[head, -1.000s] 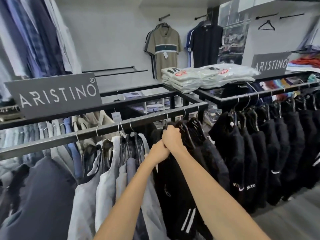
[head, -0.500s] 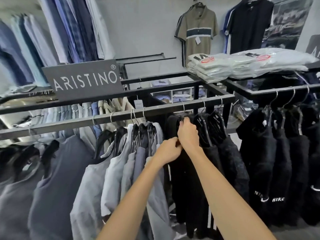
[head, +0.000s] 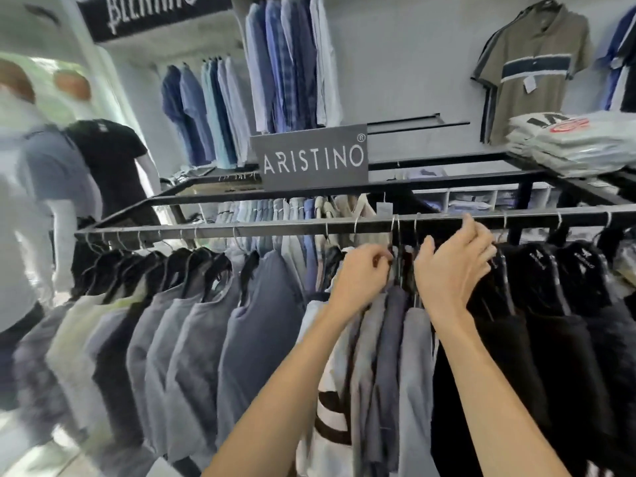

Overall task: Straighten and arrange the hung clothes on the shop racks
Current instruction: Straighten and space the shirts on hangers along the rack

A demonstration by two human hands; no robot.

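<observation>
Faces a black rail hung end to end with clothes: grey tops at the left, black tops at the right, pale shirts bunched between them. Pinches the hangers of the pale shirts with the left hand, fingers curled tight just under the rail. Lays the right hand over the shoulder of the nearest black top, fingers bent round its hanger, thumb spread wide, one fingertip raised close to the rail. Holds both hands just beside each other, not touching. Looks past a grey ARISTINO sign standing on the rack's upper frame, with folded packs stacked on the top at the right. Takes in, beyond, a pale wall with an olive polo hung flat, blue shirts on wall bars, and dressed mannequins at the left, blurred.
</observation>
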